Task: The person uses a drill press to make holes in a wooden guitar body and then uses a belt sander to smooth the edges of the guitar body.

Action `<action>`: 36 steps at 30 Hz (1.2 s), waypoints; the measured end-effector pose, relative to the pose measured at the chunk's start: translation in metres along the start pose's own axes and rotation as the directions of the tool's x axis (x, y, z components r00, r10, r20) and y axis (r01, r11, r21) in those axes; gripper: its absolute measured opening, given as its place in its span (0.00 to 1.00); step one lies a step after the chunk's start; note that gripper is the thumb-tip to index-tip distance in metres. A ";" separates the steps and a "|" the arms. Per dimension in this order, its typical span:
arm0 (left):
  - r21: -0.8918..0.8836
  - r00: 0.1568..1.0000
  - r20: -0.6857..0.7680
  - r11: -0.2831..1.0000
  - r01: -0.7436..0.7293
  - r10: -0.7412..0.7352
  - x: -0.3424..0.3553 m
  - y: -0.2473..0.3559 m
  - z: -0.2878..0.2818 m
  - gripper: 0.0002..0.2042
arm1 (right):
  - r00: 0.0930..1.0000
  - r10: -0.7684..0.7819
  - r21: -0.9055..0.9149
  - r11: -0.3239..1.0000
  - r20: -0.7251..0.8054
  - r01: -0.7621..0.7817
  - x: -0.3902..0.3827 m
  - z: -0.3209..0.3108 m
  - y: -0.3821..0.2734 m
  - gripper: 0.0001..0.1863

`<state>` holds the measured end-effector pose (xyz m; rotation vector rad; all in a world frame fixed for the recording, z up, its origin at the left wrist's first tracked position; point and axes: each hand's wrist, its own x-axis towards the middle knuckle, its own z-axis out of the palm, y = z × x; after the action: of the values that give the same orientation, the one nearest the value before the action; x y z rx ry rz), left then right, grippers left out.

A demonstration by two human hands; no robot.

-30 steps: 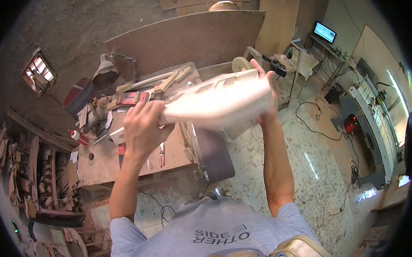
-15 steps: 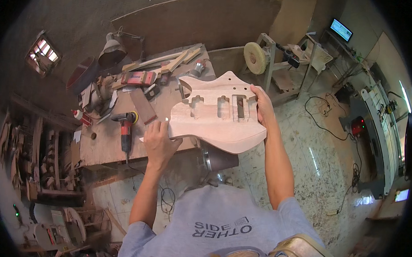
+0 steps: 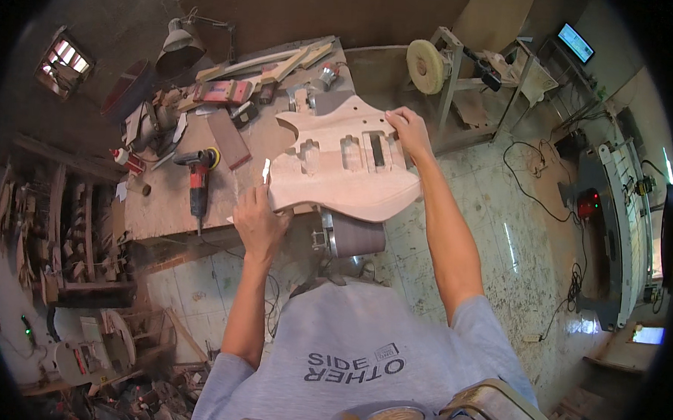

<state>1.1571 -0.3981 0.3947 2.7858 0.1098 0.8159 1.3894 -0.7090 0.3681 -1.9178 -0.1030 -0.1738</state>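
The wooden guitar body [image 3: 330, 181], at twelve o'clock from the brown belt [image 3: 359, 237], is clamped in the left hand [image 3: 259, 223] at its eight o'clock and right hand [image 3: 413, 134] at two, and might be dented if either grip were loosened.

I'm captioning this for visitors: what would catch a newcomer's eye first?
The pale wooden guitar body, mid-picture, held between the left hand and right hand. Then the red-and-black power tool on the workbench to its left, and the round yellowish wheel at upper right.
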 end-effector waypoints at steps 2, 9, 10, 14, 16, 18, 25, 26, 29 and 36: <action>-0.011 1.000 0.012 1.000 0.001 -0.001 0.000 -0.008 -0.002 0.30 | 0.997 -0.081 -0.117 0.990 0.009 0.081 -0.004 0.011 -0.014 0.18; -0.062 0.964 0.251 0.992 0.107 -0.088 -0.001 -0.039 -0.038 0.29 | 0.984 -0.178 -0.428 0.887 0.032 0.174 -0.009 0.040 -0.038 0.18; -0.063 0.953 0.285 0.990 0.123 -0.100 0.000 -0.041 -0.043 0.28 | 0.985 -0.169 -0.426 0.888 0.045 0.172 -0.010 0.044 -0.039 0.18; -0.156 0.912 0.394 0.969 0.193 -0.118 0.005 -0.055 -0.067 0.27 | 0.974 -0.219 -0.457 0.863 0.051 0.218 -0.020 0.066 -0.047 0.18; -0.249 0.906 0.413 0.946 0.209 -0.092 0.006 -0.063 -0.074 0.27 | 0.973 -0.225 -0.457 0.860 0.055 0.225 -0.027 0.075 -0.051 0.18; -0.255 0.898 0.432 0.944 0.208 -0.081 0.004 -0.071 -0.077 0.28 | 0.974 -0.218 -0.459 0.860 0.065 0.223 -0.031 0.078 -0.053 0.17; -0.311 0.902 0.429 0.945 0.100 0.046 0.004 -0.055 -0.055 0.27 | 0.979 -0.196 -0.447 0.872 0.060 0.202 -0.024 0.041 -0.043 0.19; -0.298 0.904 0.424 0.951 0.083 0.054 0.002 -0.050 -0.048 0.27 | 0.980 -0.189 -0.447 0.872 0.065 0.198 -0.020 0.031 -0.039 0.19; -0.265 0.905 0.419 0.963 0.050 0.068 -0.001 -0.036 -0.036 0.27 | 0.981 -0.177 -0.427 0.884 0.074 0.192 -0.009 0.010 -0.024 0.19; -0.319 0.857 0.516 0.928 0.191 0.000 0.011 -0.039 -0.047 0.31 | 0.974 -0.228 -0.455 0.866 0.015 0.209 -0.007 0.025 -0.020 0.18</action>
<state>1.1408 -0.3493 0.4290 2.5121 0.0044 0.0385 1.3815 -0.6788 0.3773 -2.3685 -0.2750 -0.4198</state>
